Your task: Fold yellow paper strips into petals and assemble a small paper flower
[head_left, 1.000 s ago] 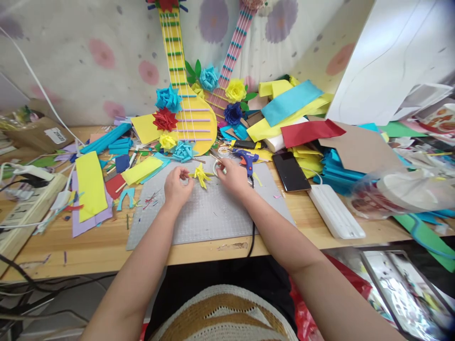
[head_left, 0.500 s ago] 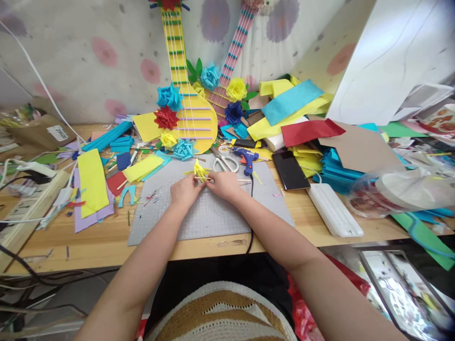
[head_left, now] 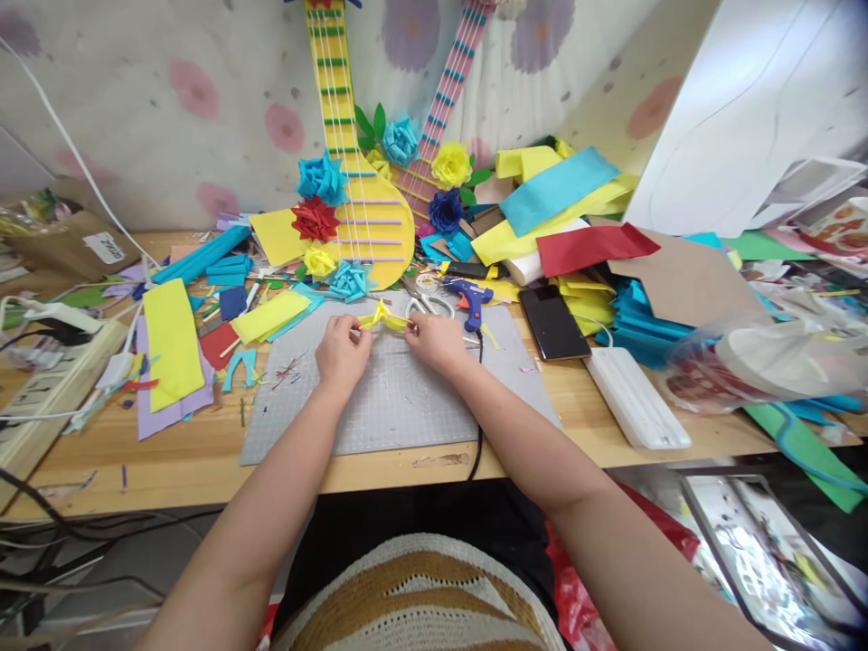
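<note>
A yellow folded paper piece (head_left: 382, 316) with a raised point in its middle is stretched between my two hands, above the grey cutting mat (head_left: 393, 425). The fingers of my left hand (head_left: 343, 348) are closed on its left end. My right hand (head_left: 435, 338) pinches the right end, and its fingertips hide part of the paper. Just behind my right hand lie white-handled scissors (head_left: 434, 306), partly covered. A blue glue gun (head_left: 471, 303) rests to the right of them.
A yellow paper guitar (head_left: 380, 217) with paper flowers leans on the wall at the back. A black phone (head_left: 552, 324) and a white power bank (head_left: 637, 398) lie on the right. Paper sheets (head_left: 173, 344) and a power strip (head_left: 61, 380) are on the left.
My hands have moved apart, the left one leftward and the right one slightly rightward. The yellow paper between them is now drawn out wider. The view has shifted slightly.
</note>
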Demonstrator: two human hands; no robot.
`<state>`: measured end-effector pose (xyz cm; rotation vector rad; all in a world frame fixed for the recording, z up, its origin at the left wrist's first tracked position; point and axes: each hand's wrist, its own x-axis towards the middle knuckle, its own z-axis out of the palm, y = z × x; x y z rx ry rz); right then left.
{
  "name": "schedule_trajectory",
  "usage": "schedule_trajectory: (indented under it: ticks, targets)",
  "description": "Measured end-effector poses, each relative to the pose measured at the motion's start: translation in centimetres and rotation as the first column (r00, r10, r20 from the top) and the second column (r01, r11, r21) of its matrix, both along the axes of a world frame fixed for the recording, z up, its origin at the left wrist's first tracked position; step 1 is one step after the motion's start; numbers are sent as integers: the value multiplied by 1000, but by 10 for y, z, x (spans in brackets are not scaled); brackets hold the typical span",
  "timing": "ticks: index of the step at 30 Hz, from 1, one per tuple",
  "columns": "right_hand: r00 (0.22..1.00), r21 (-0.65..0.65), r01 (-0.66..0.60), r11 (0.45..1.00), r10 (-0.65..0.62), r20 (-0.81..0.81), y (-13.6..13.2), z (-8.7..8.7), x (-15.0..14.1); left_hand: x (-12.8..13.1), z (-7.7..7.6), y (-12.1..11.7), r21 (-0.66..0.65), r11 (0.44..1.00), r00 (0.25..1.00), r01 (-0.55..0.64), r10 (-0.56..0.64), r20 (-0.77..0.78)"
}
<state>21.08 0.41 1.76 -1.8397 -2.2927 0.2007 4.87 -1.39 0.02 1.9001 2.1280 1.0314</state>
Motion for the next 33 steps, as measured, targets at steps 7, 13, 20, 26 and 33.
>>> schedule_trajectory:
  ticks: [7, 13, 20, 26, 33]
  targets:
    - [1000, 27, 3, 1000, -3, 0, -1, -2, -3, 4, -10, 3, 9, 992, 971, 124, -124, 204]
    - [986, 52, -162, 985, 160, 36, -6, -4, -10, 12, -11, 1, 29, 984, 947, 178, -180, 265]
    - [958, 112, -275, 955, 282, -47, -7, -6, -7, 8, -23, 8, 108, 973, 800, 202, -228, 556]
    - [927, 142, -304, 942, 327, -182, 0, -12, -4, 10, -17, 6, 129, 970, 753, 205, -241, 612]
    - [889, 150, -344, 927, 373, -265, 4, -16, 1, 7, -14, 5, 143, 968, 838, 205, -249, 485]
